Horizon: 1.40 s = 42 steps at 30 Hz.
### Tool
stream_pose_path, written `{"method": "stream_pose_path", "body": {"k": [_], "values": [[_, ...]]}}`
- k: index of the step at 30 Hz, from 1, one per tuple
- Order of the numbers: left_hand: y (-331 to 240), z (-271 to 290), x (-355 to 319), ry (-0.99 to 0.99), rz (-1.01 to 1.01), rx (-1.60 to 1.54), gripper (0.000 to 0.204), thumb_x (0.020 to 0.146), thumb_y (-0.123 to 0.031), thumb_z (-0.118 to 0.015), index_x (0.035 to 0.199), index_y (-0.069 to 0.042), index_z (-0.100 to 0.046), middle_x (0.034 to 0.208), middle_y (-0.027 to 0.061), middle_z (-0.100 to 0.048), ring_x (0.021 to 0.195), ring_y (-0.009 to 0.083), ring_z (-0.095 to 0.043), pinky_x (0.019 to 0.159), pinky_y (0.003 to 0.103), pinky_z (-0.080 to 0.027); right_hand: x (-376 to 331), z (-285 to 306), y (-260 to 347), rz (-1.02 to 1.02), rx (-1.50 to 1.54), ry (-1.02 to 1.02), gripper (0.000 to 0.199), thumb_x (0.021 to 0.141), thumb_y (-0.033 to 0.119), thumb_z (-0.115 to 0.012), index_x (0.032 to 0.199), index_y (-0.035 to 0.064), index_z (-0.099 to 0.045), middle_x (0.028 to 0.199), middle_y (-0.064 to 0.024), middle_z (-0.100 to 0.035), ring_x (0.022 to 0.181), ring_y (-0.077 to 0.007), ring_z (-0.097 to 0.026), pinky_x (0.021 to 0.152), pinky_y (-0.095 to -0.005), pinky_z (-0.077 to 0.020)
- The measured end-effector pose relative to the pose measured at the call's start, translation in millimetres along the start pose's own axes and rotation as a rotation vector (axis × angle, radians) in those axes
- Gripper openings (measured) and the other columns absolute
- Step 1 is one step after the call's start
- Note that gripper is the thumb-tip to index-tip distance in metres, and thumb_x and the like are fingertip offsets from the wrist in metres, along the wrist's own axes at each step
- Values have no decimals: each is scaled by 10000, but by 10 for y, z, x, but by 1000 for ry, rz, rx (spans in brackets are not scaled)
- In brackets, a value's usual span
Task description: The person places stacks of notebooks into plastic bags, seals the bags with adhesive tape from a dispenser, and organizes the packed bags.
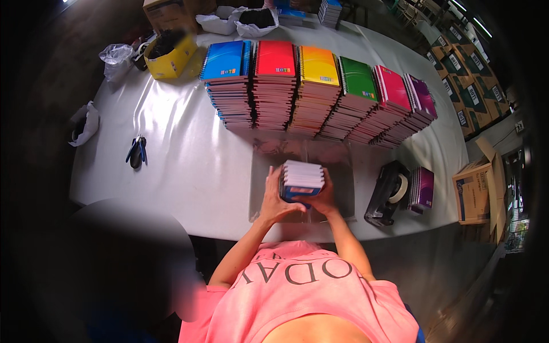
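Observation:
A small stack of spiral notebooks (302, 174) is held between my two hands, page edges facing up and a blue cover toward me. My left hand (277, 197) grips its left side, thumb stretched along the near face. On the right side my right hand (323, 197) is closed around it, its fingers partly hidden. Beneath the stack lie clear plastic sheets or bags (265, 171) on the table. Just beyond them stand tall piles of notebooks with blue (223, 60), red (275, 58), yellow (318, 66), green (358, 79), pink (392, 88) and purple (420, 95) covers.
To the right stand a black tape dispenser (384, 197) and a few purple notebooks (421, 188). Blue-handled pliers (136, 153) lie at left on the white-covered table (189, 177). A yellow container (167, 62) and white bags (217, 23) sit at the back; an open carton (473, 191) is off the right edge.

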<state>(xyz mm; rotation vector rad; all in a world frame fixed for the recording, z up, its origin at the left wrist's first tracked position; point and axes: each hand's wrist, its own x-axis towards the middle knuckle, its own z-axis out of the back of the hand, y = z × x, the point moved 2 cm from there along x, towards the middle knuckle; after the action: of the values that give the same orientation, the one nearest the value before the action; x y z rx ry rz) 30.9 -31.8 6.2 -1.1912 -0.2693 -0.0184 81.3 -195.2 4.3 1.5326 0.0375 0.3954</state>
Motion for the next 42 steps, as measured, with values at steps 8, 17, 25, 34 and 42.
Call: {"method": "stream_pose_path", "body": {"k": [8,17,25,34,42], "values": [[307,4,-288,179,256,827,853,852,-499,-531,1437,15,-182,1503,252,-118,1397,394,-126,1075,580,-153,344,438,-4,-853,-106,78,523,585,256,-872,969,-40,-674,912,-130,-688,789,-185,-666,747,-299,-535],[241,-9,-258,127,316,733,796,804,-359,-657,1415,-18,-277,1495,140,-227,1401,302,-167,1071,566,-189,401,394,112,-780,-97,165,576,585,315,-865,1009,-22,-668,970,-136,-680,857,-192,-655,781,-301,-518],[-51,263,100,-85,190,130,506,693,30,-733,1175,-72,-618,1192,101,-506,756,201,-636,667,312,-515,351,440,-129,-806,-70,136,562,587,293,-866,1007,-23,-668,963,-136,-681,856,-186,-657,781,-309,-523],[127,515,326,290,342,241,449,726,-101,-751,1158,-169,-654,1143,88,-617,605,134,-587,607,282,-479,330,431,-132,-807,-6,110,596,557,297,-885,1003,-34,-668,964,-147,-683,845,-202,-670,777,-316,-538],[94,440,426,445,265,27,909,638,3,-739,1430,-68,-299,1487,129,-292,735,175,-646,669,283,-518,514,333,31,-786,180,69,619,546,275,-891,1044,-10,-659,995,-141,-677,878,-210,-661,795,-333,-530]]}}
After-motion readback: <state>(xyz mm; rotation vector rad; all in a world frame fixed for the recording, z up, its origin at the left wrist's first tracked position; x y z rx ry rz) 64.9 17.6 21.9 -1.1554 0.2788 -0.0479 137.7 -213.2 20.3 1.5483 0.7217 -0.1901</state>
